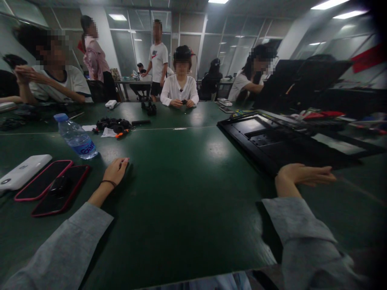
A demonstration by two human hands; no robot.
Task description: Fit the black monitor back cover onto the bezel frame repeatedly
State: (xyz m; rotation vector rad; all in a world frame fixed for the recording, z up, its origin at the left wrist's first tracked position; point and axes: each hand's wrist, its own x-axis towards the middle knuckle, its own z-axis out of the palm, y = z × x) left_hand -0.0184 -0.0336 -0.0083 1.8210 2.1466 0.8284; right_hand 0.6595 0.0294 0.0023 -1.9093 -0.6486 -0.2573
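My left hand point(116, 172) rests on the green table point(193, 193), its fingers loosely curled in, with nothing visible in them. A dark band circles that wrist. Beyond it stands a clear water bottle point(77, 139) with a blue cap. Two phones lie farther left: one with a pink rim point(44, 181) and one with a dark red rim point(74, 185), a small black object point(60, 186) on top of the latter. My right hand point(304, 175) is open, fingers stretched to the right, by the near edge of a flat black panel point(272, 141). It holds nothing.
A white power-bank-like device point(26, 171) lies at far left. Black gear point(111, 124) with an orange piece sits past the bottle. Across the table, a person in white point(179, 90) handles a small dark object. A large black screen-like panel point(299, 86) rises at right.
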